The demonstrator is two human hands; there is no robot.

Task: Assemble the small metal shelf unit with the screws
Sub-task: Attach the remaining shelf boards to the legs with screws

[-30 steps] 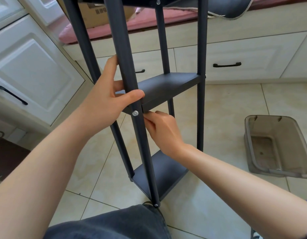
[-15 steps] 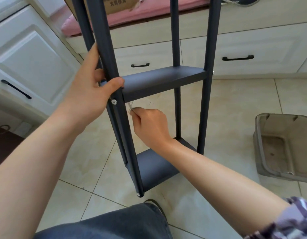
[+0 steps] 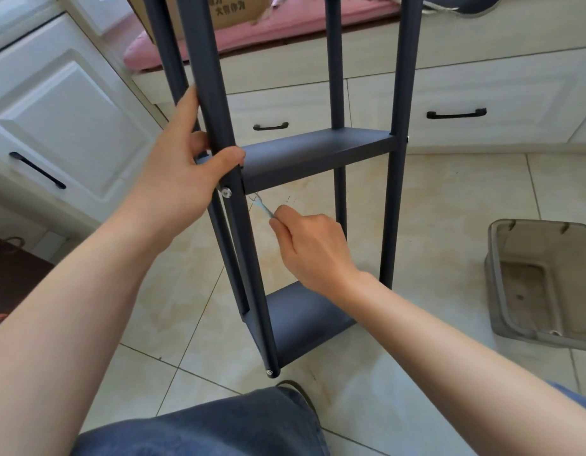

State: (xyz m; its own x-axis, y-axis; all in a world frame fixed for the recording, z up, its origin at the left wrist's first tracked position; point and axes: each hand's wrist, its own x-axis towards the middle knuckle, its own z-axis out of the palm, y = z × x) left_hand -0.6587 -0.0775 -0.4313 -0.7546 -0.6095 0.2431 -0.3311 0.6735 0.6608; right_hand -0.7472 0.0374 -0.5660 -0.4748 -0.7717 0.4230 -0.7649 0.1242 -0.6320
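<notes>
A dark grey metal shelf unit [image 3: 318, 153] stands on the tiled floor in front of me, with a middle shelf and a bottom shelf [image 3: 304, 320] between four posts. My left hand [image 3: 183, 169] grips the near left post at the middle shelf, thumb across the front. A silver screw [image 3: 225, 192] sits in that post just below my thumb. My right hand [image 3: 311, 248] pinches a thin silvery tool [image 3: 262, 205], its tip pointing up-left under the shelf, a little right of the screw. Another screw [image 3: 269, 372] shows at the post's foot.
A grey plastic bin [image 3: 545, 284] stands on the floor at the right. White cabinets with black handles [image 3: 38, 169] line the left and back. A pink cushion [image 3: 285, 24] and a cardboard box [image 3: 232, 8] lie on the bench behind. My knee [image 3: 219, 426] is below.
The view shifted so the shelf looks more upright. My right hand drew back from the screw area, down and to the right, with the thin tool now visible in its fingers. The left hand kept its grip.
</notes>
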